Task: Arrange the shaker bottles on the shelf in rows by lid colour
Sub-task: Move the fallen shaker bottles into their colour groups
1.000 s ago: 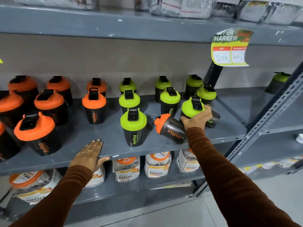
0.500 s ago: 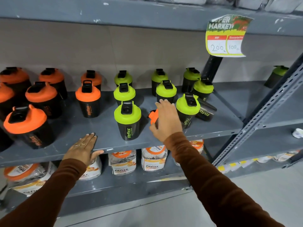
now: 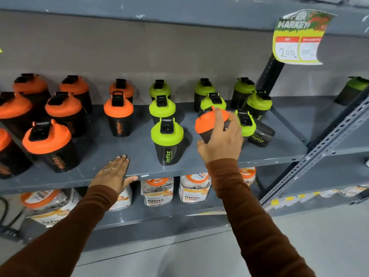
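My right hand grips an orange-lidded shaker bottle, lifted and tilted among the green-lidded bottles. Several green-lidded bottles stand in rows on the grey shelf, the nearest one left of my right hand. One green-lidded bottle lies on its side just right of that hand. Several orange-lidded bottles fill the shelf's left half, with one closest to the green rows. My left hand rests flat on the shelf's front edge, fingers spread, holding nothing.
A price tag hangs from the upper shelf at the right. Bagged Fitfizz packs sit on the shelf below. A slanted perforated metal upright bounds the right end. A lone green-lidded bottle stands beyond it.
My right hand left the fallen green-lidded bottle, closed on the orange-lidded bottle that lay on its side, and has raised it off the shelf. My left hand stayed put.
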Motion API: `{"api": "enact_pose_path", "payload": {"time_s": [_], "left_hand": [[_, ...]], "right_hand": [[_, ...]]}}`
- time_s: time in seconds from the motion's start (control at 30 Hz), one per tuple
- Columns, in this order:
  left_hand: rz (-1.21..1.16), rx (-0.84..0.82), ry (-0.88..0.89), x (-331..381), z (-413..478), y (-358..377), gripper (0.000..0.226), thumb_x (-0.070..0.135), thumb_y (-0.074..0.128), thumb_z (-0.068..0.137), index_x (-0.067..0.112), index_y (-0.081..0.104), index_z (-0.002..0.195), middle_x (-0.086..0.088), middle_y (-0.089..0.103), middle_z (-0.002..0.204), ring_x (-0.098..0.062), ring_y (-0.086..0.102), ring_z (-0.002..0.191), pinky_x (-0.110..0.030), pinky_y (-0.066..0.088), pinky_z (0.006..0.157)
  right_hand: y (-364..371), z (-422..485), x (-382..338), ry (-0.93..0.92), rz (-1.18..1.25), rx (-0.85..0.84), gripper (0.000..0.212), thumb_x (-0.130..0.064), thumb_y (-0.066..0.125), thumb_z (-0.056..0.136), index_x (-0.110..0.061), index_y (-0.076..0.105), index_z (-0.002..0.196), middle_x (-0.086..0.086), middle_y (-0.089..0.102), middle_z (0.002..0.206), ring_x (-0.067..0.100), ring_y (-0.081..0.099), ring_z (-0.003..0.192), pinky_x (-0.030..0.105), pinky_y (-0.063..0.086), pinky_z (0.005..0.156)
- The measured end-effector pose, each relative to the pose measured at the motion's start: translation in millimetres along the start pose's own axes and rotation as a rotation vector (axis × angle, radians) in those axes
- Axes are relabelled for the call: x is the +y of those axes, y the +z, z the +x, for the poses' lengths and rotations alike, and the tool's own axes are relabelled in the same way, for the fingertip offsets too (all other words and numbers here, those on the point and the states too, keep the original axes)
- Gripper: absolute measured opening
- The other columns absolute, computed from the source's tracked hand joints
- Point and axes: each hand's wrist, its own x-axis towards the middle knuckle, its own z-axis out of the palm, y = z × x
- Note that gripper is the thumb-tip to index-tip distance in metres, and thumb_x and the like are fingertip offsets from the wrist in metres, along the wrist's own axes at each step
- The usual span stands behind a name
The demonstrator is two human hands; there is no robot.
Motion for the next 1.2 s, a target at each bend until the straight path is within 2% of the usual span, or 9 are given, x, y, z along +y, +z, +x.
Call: {"api": "enact_pose_path", "payload": {"time_s": [0.13, 0.23, 0.33, 0.43, 0.53, 0.7, 0.83, 1.03, 1.2], "left_hand": [[-0.029, 0.042, 0.050, -3.0, -2.6, -0.8, 0.071, 0.056, 0.027, 0.088, 0.008, 0.020, 0.141, -0.010, 0.020, 0.152, -0.023, 0.020, 0.140, -0.034, 0.014, 0.116], [-0.064, 0.036, 0.094, -16.2, -3.9, -0.6, 0.083, 0.063, 0.007, 0.087, 0.002, 0.045, 0.128, -0.016, 0.047, 0.136, -0.029, 0.047, 0.125, -0.040, 0.037, 0.104], [-0.040, -0.024, 0.060, -45.2, -13.7, 0.7, 0.084, 0.054, 0.002, 0.091, -0.002, 0.064, 0.105, -0.018, 0.068, 0.108, -0.031, 0.066, 0.097, -0.048, 0.054, 0.075], [0.024, -0.014, 0.053, -71.8, -21.6, 6.4, 0.083, 0.052, 0.002, 0.092, -0.001, 0.064, 0.104, -0.017, 0.069, 0.107, -0.030, 0.067, 0.095, -0.047, 0.055, 0.073], [0.060, 0.026, 0.067, -85.1, -24.0, 11.8, 0.081, 0.049, 0.002, 0.092, 0.000, 0.065, 0.103, -0.017, 0.069, 0.106, -0.029, 0.067, 0.095, -0.045, 0.055, 0.073], [0.070, 0.112, 0.111, -85.1, -20.1, 11.2, 0.054, 0.041, 0.075, 0.063, -0.001, 0.067, 0.097, -0.016, 0.071, 0.101, -0.029, 0.069, 0.090, -0.044, 0.056, 0.069], [0.081, 0.185, 0.095, -82.6, -21.3, 11.3, 0.065, 0.040, 0.085, 0.048, 0.002, 0.068, 0.097, -0.013, 0.072, 0.099, -0.026, 0.069, 0.089, -0.040, 0.056, 0.071], [0.052, 0.188, 0.053, -73.7, -28.3, 18.9, 0.051, 0.042, 0.047, 0.084, 0.001, 0.058, 0.113, -0.016, 0.065, 0.116, -0.030, 0.063, 0.105, -0.042, 0.048, 0.092], [-0.035, 0.242, 0.189, -26.5, -42.5, 31.7, 0.052, 0.034, 0.011, 0.095, 0.003, 0.044, 0.121, -0.017, 0.059, 0.124, -0.030, 0.045, 0.121, -0.033, 0.009, 0.111]], "right_hand": [[-32.0, -5.1, -47.3, -0.019, 0.097, 0.152, 0.087, -0.025, 0.074, 0.051, -0.020, 0.037, 0.130, 0.027, 0.045, 0.126, 0.044, 0.049, 0.108, 0.049, 0.046, 0.088], [-31.7, -9.9, -90.9, -0.082, 0.276, 0.149, 0.082, -0.028, 0.071, 0.050, -0.019, 0.042, 0.127, 0.024, 0.045, 0.124, 0.040, 0.050, 0.106, 0.044, 0.047, 0.091], [-10.9, -20.4, -131.4, -0.051, 0.537, 0.029, 0.084, -0.026, 0.074, 0.050, -0.021, 0.036, 0.125, 0.017, 0.040, 0.125, 0.030, 0.049, 0.110, 0.032, 0.047, 0.093], [18.2, -29.9, -161.4, -0.014, 0.673, -0.116, 0.090, -0.020, 0.085, 0.049, -0.013, 0.036, 0.124, 0.018, 0.039, 0.125, 0.020, 0.038, 0.111, 0.014, 0.032, 0.089], [50.2, -31.9, -181.0, 0.091, 0.699, -0.292, 0.089, -0.019, 0.088, 0.051, -0.003, 0.038, 0.123, 0.019, 0.038, 0.126, 0.018, 0.034, 0.111, 0.022, 0.031, 0.089], [93.1, -34.2, -191.1, 0.158, 0.615, -0.431, 0.088, -0.021, 0.086, 0.056, -0.008, 0.033, 0.125, 0.015, 0.032, 0.131, 0.032, 0.042, 0.119, 0.038, 0.039, 0.095], [107.2, -40.0, -191.8, 0.163, 0.576, -0.423, 0.089, -0.022, 0.086, 0.057, -0.005, 0.031, 0.126, 0.017, 0.031, 0.131, 0.033, 0.042, 0.120, 0.038, 0.040, 0.094], [105.2, -59.6, -180.6, 0.115, 0.645, -0.408, 0.103, -0.029, 0.082, 0.063, -0.003, 0.016, 0.138, 0.024, 0.024, 0.142, 0.038, 0.029, 0.131, 0.047, 0.032, 0.109], [84.9, -96.0, -121.2, -0.156, 0.550, -0.162, 0.057, -0.042, 0.057, 0.079, -0.011, 0.037, 0.122, 0.020, 0.057, 0.119, 0.029, 0.057, 0.105, 0.037, 0.049, 0.091]]}}
